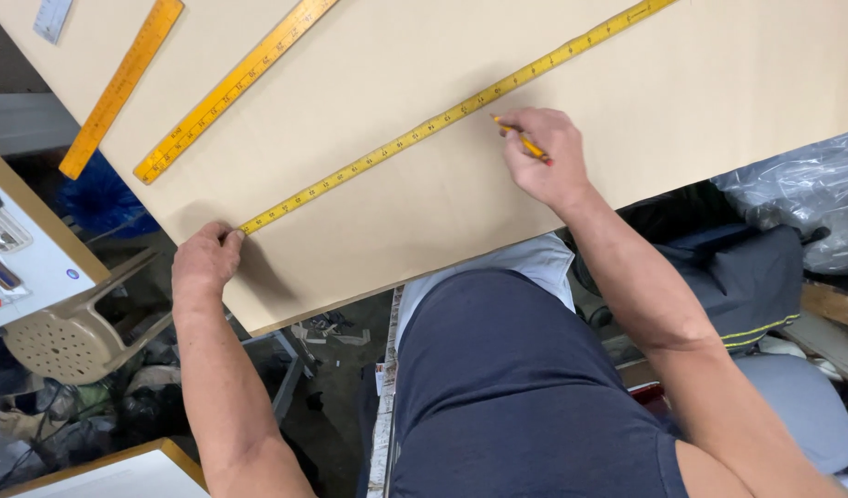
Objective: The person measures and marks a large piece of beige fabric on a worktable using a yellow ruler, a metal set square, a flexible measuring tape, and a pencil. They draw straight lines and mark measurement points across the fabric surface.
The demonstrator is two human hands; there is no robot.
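Two hands work one yellow tape measure [442, 115], which runs as a thin band diagonally across a large tan board [701, 83], from the lower left of the board's face up to the top right of the frame. By the look of it the tape is light, thin and springy — stiff enough to lie straight only while someone pins it, and likely to slide on the smooth board if let go. Its end is the natural place to hold it, pressed flat rather than gripped.

That is how the left hand [205, 259] has it: fingers curled nearly closed, fingertips pressing the tape's end down near the board's lower left edge. The right hand [544, 152], near the middle of the frame, is closed around a yellow pencil [525, 141] in a writing grip, the point set just beside the tape's lower edge, the red end sticking out toward the wrist.

The board itself looks rigid and broad, awkward to shift alone. Further up and left on it lie two yellow rulers [230, 88], side by side but apart — with an orange wooden ruler [119, 88] beyond them. A beige plastic chair [69, 337] sits below at lower left.
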